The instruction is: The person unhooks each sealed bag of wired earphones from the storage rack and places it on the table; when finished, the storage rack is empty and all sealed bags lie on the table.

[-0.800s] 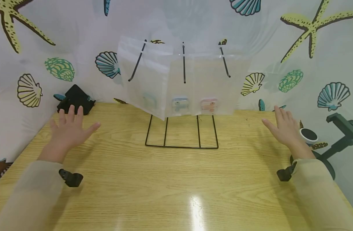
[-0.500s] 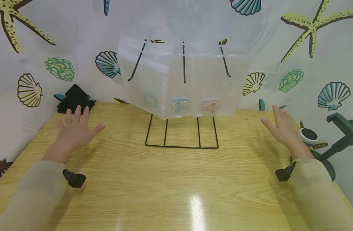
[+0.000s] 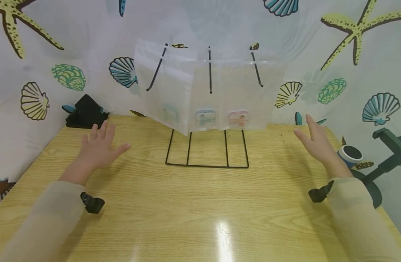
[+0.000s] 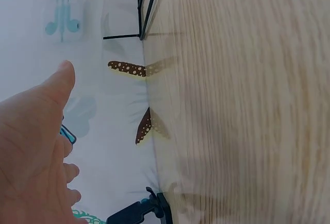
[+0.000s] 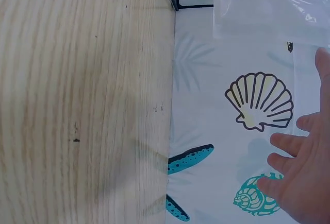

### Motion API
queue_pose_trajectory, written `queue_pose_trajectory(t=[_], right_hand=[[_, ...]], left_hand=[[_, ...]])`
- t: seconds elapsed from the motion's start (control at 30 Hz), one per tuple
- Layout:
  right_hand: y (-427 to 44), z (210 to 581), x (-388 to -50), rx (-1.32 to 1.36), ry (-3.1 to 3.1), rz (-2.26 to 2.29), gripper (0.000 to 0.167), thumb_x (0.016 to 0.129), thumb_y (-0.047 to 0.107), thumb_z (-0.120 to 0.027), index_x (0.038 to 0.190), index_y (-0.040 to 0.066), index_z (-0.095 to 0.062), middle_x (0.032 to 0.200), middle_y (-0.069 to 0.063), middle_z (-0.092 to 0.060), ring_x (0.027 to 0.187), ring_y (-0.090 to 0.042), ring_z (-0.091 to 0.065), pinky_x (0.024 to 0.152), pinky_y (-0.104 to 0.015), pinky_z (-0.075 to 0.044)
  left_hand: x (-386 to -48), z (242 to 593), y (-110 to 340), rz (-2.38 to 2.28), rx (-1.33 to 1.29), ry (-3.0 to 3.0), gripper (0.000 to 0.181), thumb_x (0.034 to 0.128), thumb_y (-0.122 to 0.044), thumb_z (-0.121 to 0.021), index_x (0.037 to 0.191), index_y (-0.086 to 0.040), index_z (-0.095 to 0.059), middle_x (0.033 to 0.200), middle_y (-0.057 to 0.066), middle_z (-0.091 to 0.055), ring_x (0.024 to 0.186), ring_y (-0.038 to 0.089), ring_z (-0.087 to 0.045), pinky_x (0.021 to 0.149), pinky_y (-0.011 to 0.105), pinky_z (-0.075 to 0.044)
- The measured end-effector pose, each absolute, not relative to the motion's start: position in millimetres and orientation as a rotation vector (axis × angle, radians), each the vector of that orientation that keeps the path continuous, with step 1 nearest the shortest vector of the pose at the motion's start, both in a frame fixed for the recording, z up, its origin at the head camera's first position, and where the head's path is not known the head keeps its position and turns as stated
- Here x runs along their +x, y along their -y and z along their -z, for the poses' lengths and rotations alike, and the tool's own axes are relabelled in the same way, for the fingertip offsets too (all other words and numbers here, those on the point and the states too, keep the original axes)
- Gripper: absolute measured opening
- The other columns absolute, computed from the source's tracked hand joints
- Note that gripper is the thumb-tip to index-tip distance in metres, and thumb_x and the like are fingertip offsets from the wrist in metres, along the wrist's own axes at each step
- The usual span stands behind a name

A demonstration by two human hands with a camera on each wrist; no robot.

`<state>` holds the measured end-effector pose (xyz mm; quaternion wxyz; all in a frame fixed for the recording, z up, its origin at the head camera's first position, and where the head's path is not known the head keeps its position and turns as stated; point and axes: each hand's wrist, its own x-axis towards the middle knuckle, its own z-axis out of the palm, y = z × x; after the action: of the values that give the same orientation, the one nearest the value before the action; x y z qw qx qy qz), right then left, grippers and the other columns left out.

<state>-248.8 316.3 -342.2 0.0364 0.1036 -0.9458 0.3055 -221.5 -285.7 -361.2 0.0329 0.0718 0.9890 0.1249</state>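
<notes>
My left hand (image 3: 97,154) hovers above the left side of the table, fingers spread and holding nothing. On the other side my right hand (image 3: 321,147) is raised too, fingers extended and thumb apart, touching nothing. Between them, at the back, stands a black wire rack (image 3: 207,166) with three hooks. Frosted plastic bags hang from it, each with a small earphone case at the bottom: teal (image 3: 170,113), blue (image 3: 205,118) and pink (image 3: 238,119). The left wrist view shows teal earphones (image 4: 63,20) through the frosted plastic; the right wrist view catches a bag's corner (image 5: 242,13).
A black folded stand-like object (image 3: 86,113) sits at the table's back left corner. On the right are a white-rimmed cup-like container (image 3: 351,154) and a dark stand with an arm (image 3: 388,158). A shell-patterned cloth (image 3: 98,32) backs the wooden table (image 3: 174,211).
My left hand has moved right, towards the rack. My right hand has shifted slightly left and turned a little. The bags and rack stay in place.
</notes>
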Motion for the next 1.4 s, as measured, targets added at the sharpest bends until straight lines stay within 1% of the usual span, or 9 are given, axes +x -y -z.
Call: queue_pose_trajectory(t=[0.1, 0.23, 0.47, 0.63, 0.8, 0.97, 1.13, 1.2, 1.4], right_hand=[[-312.4, 339.3, -248.4, 0.301, 2.896, -0.98, 0.075, 0.097, 0.046, -0.037, 0.148, 0.012, 0.007, 0.151, -0.021, -0.002, 0.135, -0.041, -0.003, 0.102, -0.062, -0.007], [-306.6, 336.5, -248.4, 0.297, 2.882, -1.034, 0.074, 0.097, 0.046, -0.038, 0.149, 0.014, 0.006, 0.15, -0.021, -0.006, 0.135, -0.041, -0.007, 0.102, -0.062, -0.011], [-297.7, 333.7, -249.1, 0.297, 2.872, -1.081, 0.073, 0.097, 0.047, -0.038, 0.149, 0.017, 0.004, 0.149, -0.022, -0.013, 0.131, -0.046, -0.015, 0.099, -0.063, -0.017], [-288.8, 332.4, -252.7, 0.314, 2.851, -1.114, 0.072, 0.096, 0.047, -0.038, 0.15, 0.018, 0.001, 0.149, -0.02, -0.018, 0.131, -0.045, -0.019, 0.099, -0.063, -0.019], [-279.7, 332.5, -258.7, 0.297, 2.843, -1.147, 0.075, 0.094, 0.053, -0.039, 0.15, 0.021, -0.001, 0.149, -0.018, -0.02, 0.132, -0.043, -0.018, 0.1, -0.062, -0.018], [-273.8, 333.5, -265.2, 0.297, 2.812, -1.175, 0.077, 0.092, 0.055, -0.041, 0.15, 0.02, -0.004, 0.148, -0.017, -0.022, 0.133, -0.038, -0.018, 0.104, -0.056, -0.017], [-269.6, 332.8, -270.3, 0.295, 2.778, -1.22, 0.078, 0.092, 0.056, -0.041, 0.15, 0.018, -0.006, 0.147, -0.017, -0.024, 0.134, -0.032, -0.02, 0.106, -0.05, -0.018], [-268.0, 332.6, -272.3, 0.296, 2.763, -1.244, 0.077, 0.092, 0.055, -0.041, 0.15, 0.017, -0.007, 0.147, -0.018, -0.024, 0.134, -0.032, -0.021, 0.106, -0.05, -0.019], [-262.3, 333.3, -277.9, 0.297, 2.728, -1.308, 0.072, 0.095, 0.048, -0.042, 0.149, 0.013, -0.01, 0.145, -0.019, -0.028, 0.132, -0.035, -0.024, 0.102, -0.054, -0.025]], left_hand=[[-221.8, 362.6, 279.6, -0.38, 0.241, -3.041, 0.096, 0.0897, -0.064, -0.035, 0.145, 0.003, 0.005, 0.146, 0.03, 0.014, 0.129, 0.046, 0.022, 0.095, 0.067, 0.012], [-220.7, 363.5, 271.1, -0.389, 0.268, -3.029, 0.096, 0.0894, -0.063, -0.038, 0.145, 0.004, 0.002, 0.146, 0.032, 0.008, 0.13, 0.047, 0.018, 0.096, 0.067, 0.01], [-221.0, 368.3, 256.6, -0.343, 0.337, -3.01, 0.094, 0.0899, -0.062, -0.039, 0.145, 0.004, -0.001, 0.147, 0.029, 0.006, 0.131, 0.048, 0.014, 0.098, 0.066, 0.006], [-223.8, 376.7, 247.0, -0.315, 0.412, -3.013, 0.094, 0.0895, -0.062, -0.04, 0.145, 0.006, -0.005, 0.147, 0.03, 0.001, 0.132, 0.048, 0.006, 0.099, 0.066, 0.001], [-222.8, 381.3, 235.0, -0.315, 0.488, -3.013, 0.091, 0.0906, -0.058, -0.043, 0.145, 0.007, -0.008, 0.148, 0.029, -0.001, 0.132, 0.048, 0.002, 0.1, 0.065, -0.003], [-223.2, 384.8, 224.4, -0.33, 0.567, -3.007, 0.088, 0.0916, -0.054, -0.045, 0.145, 0.006, -0.01, 0.148, 0.029, -0.004, 0.133, 0.045, 0.0, 0.102, 0.063, -0.004], [-228.1, 394.6, 217.5, -0.302, 0.654, -2.992, 0.084, 0.093, -0.051, -0.045, 0.145, 0.006, -0.011, 0.148, 0.027, -0.009, 0.134, 0.044, -0.005, 0.102, 0.062, -0.009], [-230.4, 397.6, 215.1, -0.298, 0.675, -2.981, 0.082, 0.0936, -0.05, -0.044, 0.145, 0.006, -0.011, 0.148, 0.026, -0.009, 0.134, 0.043, -0.006, 0.103, 0.061, -0.009], [-235.2, 400.5, 209.4, -0.309, 0.738, -2.946, 0.08, 0.0942, -0.047, -0.046, 0.145, 0.005, -0.012, 0.148, 0.026, -0.012, 0.134, 0.043, -0.008, 0.104, 0.058, -0.01]])
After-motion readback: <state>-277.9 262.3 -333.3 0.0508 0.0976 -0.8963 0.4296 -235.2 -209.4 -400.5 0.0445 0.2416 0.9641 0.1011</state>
